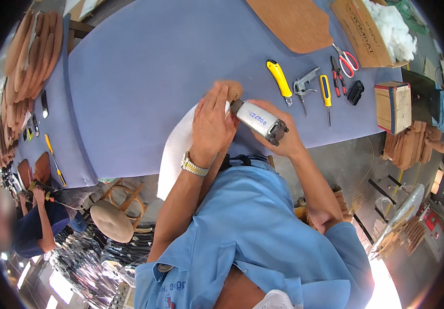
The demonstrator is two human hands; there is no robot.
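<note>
Right hand (288, 138) wrapped round the silver tool (257, 120); left hand (211, 122) over the curved panel (178, 149), clasp unclear, at the near edge of the table (129, 154): keep it square!

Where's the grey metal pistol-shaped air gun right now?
In the head view, the grey metal air gun lies right of centre on the blue-covered table, between the yellow box cutter and the yellow-handled screwdriver.
</note>
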